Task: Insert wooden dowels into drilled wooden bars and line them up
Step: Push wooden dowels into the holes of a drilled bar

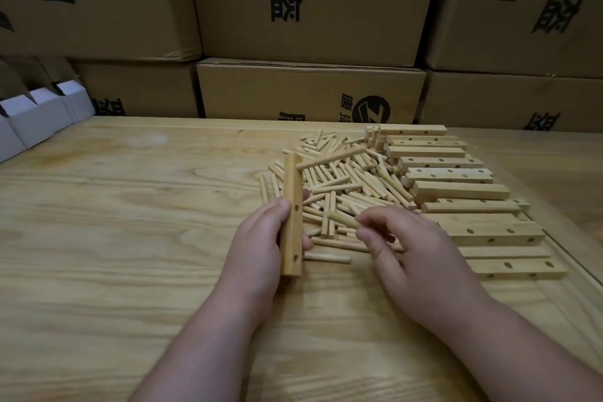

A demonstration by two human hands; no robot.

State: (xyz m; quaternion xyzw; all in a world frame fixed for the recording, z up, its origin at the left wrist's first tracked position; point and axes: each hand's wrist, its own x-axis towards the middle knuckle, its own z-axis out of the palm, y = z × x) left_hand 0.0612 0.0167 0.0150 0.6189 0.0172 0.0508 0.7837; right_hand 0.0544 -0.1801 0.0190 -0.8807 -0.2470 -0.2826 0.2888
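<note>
My left hand (pixel 257 248) grips a drilled wooden bar (pixel 292 215) upright on the table, its side holes facing right. One long dowel (pixel 332 157) sticks out of the bar's top hole, pointing up and to the right. My right hand (pixel 414 248) pinches a single dowel (pixel 346 220) between thumb and fingers, just right of the bar, above the loose dowel pile (pixel 346 186). A stack of drilled bars (pixel 456 186) lies to the right of the pile.
The wooden table (pixel 130 222) spreads out to the left. Cardboard boxes (pixel 310 88) wall off the back edge. Small white cartons (pixel 36 117) stand at the far left. One stray dowel (pixel 326 258) lies beside the bar's lower end.
</note>
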